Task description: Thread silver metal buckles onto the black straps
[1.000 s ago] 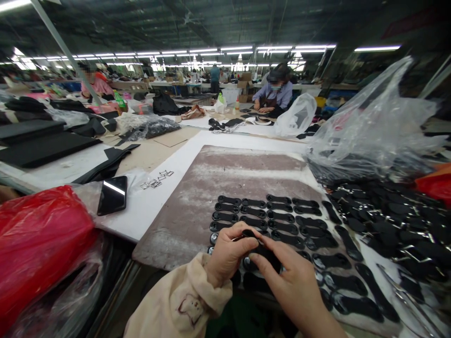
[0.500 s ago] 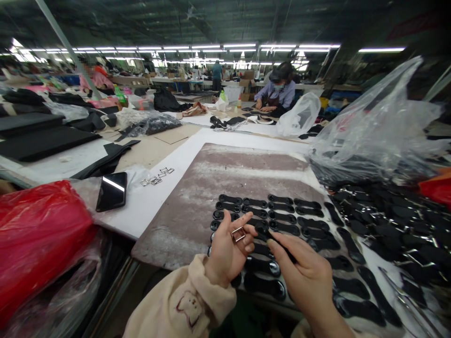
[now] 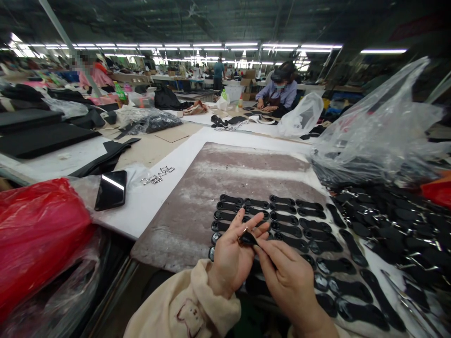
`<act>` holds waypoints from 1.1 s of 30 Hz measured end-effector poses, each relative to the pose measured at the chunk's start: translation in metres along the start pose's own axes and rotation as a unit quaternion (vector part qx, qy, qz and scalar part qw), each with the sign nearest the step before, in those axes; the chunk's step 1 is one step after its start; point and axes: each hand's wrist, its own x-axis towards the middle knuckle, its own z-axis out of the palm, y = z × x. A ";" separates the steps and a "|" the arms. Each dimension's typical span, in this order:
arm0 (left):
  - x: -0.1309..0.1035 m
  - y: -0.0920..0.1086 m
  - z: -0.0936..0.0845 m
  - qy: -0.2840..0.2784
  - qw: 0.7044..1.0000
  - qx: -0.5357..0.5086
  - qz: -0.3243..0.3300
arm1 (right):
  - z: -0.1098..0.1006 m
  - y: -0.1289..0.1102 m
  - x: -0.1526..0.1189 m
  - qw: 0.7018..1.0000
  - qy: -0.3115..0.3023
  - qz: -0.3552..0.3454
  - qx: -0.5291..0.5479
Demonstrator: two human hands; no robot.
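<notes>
My left hand (image 3: 234,253) is palm up with its fingers spread, and a small metal buckle (image 3: 244,233) rests at the fingers. Pinched in my right hand (image 3: 291,277) is a black strap piece (image 3: 248,238), whose end meets the buckle over my left palm. Behind and beside the hands, rows of black strap pieces (image 3: 283,218) lie on a brown board (image 3: 183,211). Part of the buckle is hidden by the strap.
Several loose buckles (image 3: 155,179) and a phone (image 3: 111,190) lie left of the board. A red bag (image 3: 42,234) is at the near left. Finished-looking black pieces (image 3: 398,225) with metal are heaped right, before a clear plastic bag (image 3: 380,126). A person (image 3: 278,91) works across the table.
My right hand has moved left with the black strap piece, bringing its end onto the buckle. My left hand has opened its fingers wider.
</notes>
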 end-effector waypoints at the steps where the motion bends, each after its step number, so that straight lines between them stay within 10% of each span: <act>1: -0.001 -0.001 0.000 0.000 1.000 -0.003 0.007 | 0.000 0.000 0.000 1.000 -0.001 0.002 0.000; 11: -0.009 -0.015 0.001 -0.037 0.992 0.098 0.069 | 0.009 -0.002 -0.001 0.997 0.006 0.058 0.043; 20: -0.003 0.020 -0.004 -0.151 0.982 0.087 -0.071 | -0.010 -0.002 0.006 0.978 -0.018 0.145 0.148; 33: 0.000 0.029 -0.010 -0.096 0.961 0.235 -0.109 | -0.012 -0.007 0.008 0.970 -0.059 0.156 0.175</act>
